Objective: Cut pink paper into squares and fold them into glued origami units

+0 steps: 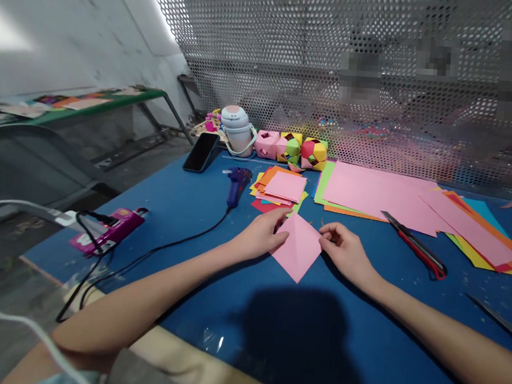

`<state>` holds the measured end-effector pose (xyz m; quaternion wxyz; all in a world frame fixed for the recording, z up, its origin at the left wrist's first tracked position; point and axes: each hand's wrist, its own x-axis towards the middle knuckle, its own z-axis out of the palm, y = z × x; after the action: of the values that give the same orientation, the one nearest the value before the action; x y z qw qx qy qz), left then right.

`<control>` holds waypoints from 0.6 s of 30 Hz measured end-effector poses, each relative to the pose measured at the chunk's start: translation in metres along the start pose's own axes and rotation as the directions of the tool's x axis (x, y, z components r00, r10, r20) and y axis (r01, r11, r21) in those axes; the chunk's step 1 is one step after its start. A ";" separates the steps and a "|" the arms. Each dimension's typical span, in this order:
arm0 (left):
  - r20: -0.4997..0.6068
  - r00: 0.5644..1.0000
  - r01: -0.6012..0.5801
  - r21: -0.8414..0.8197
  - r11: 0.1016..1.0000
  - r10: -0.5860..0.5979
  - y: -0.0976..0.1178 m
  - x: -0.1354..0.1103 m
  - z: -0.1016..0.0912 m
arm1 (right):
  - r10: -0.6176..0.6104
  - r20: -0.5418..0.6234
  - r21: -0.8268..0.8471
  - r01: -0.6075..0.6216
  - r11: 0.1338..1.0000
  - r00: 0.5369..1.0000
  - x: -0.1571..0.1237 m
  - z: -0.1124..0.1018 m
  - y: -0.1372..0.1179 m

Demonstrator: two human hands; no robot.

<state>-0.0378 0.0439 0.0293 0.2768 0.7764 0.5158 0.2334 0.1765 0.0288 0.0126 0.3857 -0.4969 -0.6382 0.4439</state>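
Head view, the only one. My left hand [262,234] and my right hand [346,251] both sit on the blue table [199,258], a little apart, with the pink paper [298,250] between them. The paper lies turned like a diamond, one corner pointing toward me. My left hand pinches its left corner, fingers curled over the upper edge and thumb underneath. My right hand pinches the right corner with fingertips drawn together and the other fingers curled in. The paper looks flat on the table; it may be folded double, but I cannot tell from this angle.

Just beyond my left hand lies a stack of small coloured squares [280,189], a pink one on top. Left of that stack lies a blue glue gun [238,185], its black cord running back past my left forearm. Farther beyond are a dark phone [201,151], a white and pink cup [238,131], a pink paper cube [266,144] and two multicoloured paper balls [303,149].

Beyond my right hand spread large coloured sheets [379,192], pink on top. A red and black utility knife [414,245] lies near my right hand, on its outer side. Well out past my left forearm sits a magenta device [108,231] at the table edge. A perforated metal screen [334,74] stands behind everything.
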 end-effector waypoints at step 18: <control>0.089 0.993 0.105 -0.338 0.935 -0.079 0.008 0.001 -0.002 | -0.079 0.033 -0.039 0.080 0.996 0.996 -0.005 0.001 0.004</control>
<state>-0.0336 0.0423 0.0365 0.4369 0.6997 0.4925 0.2775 0.1781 0.0243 0.0082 0.3828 -0.4716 -0.6723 0.4231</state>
